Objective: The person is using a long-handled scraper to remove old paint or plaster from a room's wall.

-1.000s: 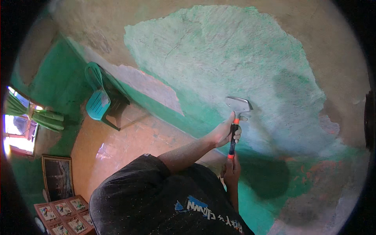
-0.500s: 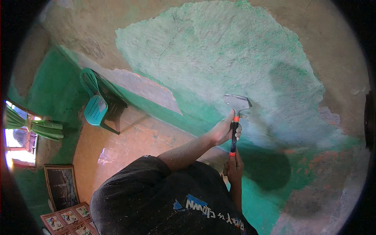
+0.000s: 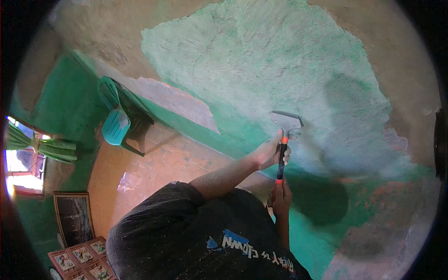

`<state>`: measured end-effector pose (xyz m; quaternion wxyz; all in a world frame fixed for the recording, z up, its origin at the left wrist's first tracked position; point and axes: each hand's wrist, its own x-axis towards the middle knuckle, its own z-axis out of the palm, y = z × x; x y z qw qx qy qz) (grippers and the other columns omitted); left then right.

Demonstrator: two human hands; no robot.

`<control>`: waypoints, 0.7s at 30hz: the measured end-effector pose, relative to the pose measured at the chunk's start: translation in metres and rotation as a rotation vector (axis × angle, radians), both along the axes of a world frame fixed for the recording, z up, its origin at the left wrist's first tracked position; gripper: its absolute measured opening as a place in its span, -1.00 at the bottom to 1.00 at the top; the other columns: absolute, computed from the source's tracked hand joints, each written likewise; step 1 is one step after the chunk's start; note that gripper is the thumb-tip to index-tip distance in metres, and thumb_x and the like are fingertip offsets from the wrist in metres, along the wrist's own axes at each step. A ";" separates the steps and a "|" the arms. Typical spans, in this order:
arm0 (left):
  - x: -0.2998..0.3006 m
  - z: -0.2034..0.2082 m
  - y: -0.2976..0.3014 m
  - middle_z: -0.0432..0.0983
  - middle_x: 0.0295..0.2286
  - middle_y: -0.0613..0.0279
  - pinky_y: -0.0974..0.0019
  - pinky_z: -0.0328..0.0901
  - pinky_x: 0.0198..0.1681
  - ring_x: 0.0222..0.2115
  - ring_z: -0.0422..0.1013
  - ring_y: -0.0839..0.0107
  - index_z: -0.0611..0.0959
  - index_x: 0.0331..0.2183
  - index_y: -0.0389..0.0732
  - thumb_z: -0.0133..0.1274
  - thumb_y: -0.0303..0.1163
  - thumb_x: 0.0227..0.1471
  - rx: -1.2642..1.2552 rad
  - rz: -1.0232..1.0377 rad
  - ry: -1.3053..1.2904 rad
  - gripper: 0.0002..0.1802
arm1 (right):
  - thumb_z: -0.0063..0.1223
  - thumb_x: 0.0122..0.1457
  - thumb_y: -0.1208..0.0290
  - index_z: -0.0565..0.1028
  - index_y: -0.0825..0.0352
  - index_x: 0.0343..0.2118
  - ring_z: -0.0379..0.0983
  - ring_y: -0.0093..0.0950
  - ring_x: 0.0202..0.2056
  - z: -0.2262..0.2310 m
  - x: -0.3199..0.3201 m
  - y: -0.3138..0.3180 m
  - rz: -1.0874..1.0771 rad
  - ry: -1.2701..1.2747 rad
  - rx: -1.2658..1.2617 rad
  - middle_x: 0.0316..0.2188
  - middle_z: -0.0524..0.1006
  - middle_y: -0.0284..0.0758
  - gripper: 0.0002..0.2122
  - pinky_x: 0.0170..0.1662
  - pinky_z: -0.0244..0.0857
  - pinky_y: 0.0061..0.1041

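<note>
A wide-bladed scraper (image 3: 286,121) with a black and orange handle is held in both hands against the wall. Gripping the handle just below the metal head is my left hand (image 3: 270,153), its fingers wrapped round it. Lower down, my right hand (image 3: 281,198) closes on the handle's end. The blade's edge lies at or very near a pale, scraped patch (image 3: 252,70) of the wall. Green paint (image 3: 247,140) borders that patch on its lower side.
On the left, a green plastic chair (image 3: 114,128) stands by the wall on the orange tiled floor (image 3: 158,163). Farther left are a window with a green curtain (image 3: 56,150), a framed picture (image 3: 73,219) and a brown panelled piece (image 3: 77,259) with small pictures.
The view has shifted slightly. Both hands keep their hold on the scraper, which appears a little farther right in the picture.
</note>
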<state>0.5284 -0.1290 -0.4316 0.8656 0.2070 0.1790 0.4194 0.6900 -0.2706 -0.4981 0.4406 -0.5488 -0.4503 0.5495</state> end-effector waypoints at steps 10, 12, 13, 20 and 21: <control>0.001 -0.007 0.000 0.27 -0.56 0.32 0.25 0.27 -0.33 -0.52 0.28 0.39 0.39 0.07 -0.09 -0.45 0.27 0.28 0.008 -0.002 0.018 -0.30 | -0.14 0.37 0.24 0.33 0.23 0.21 0.20 -0.70 -0.65 0.001 -0.005 0.000 -0.008 0.050 -0.076 -0.57 0.28 -0.52 -0.61 -0.68 0.11 -0.63; 0.000 -0.008 0.004 0.28 -0.56 0.33 0.25 0.28 -0.33 -0.52 0.30 0.38 0.40 0.05 -0.08 -0.42 0.28 0.27 0.028 0.004 0.008 -0.32 | -0.13 0.37 0.22 0.31 0.23 0.23 0.20 -0.69 -0.64 0.001 -0.004 0.003 0.014 -0.019 -0.027 -0.56 0.28 -0.51 -0.58 -0.67 0.13 -0.63; -0.001 -0.005 0.008 0.28 -0.57 0.33 0.25 0.28 -0.34 -0.52 0.30 0.39 0.41 0.05 -0.07 -0.41 0.28 0.27 0.032 0.028 0.015 -0.32 | -0.13 0.37 0.22 0.31 0.23 0.23 0.20 -0.69 -0.64 0.010 -0.008 0.003 0.015 -0.020 -0.030 -0.56 0.28 -0.51 -0.58 -0.67 0.13 -0.63; 0.002 -0.016 0.002 0.27 -0.60 0.34 0.30 0.28 -0.38 -0.56 0.28 0.42 0.40 0.06 -0.12 -0.40 0.27 0.27 -0.031 0.029 0.006 -0.30 | -0.14 0.37 0.20 0.29 0.24 0.25 0.21 -0.68 -0.64 -0.001 -0.006 -0.001 0.022 -0.008 -0.008 -0.56 0.27 -0.51 -0.56 -0.68 0.12 -0.63; 0.001 -0.012 0.002 0.27 -0.60 0.34 0.31 0.27 -0.39 -0.57 0.28 0.42 0.40 0.07 -0.13 -0.39 0.27 0.28 -0.039 0.051 0.024 -0.29 | -0.15 0.37 0.20 0.28 0.23 0.26 0.21 -0.68 -0.64 0.014 -0.013 0.000 0.032 0.028 -0.070 -0.56 0.27 -0.51 -0.56 -0.68 0.12 -0.63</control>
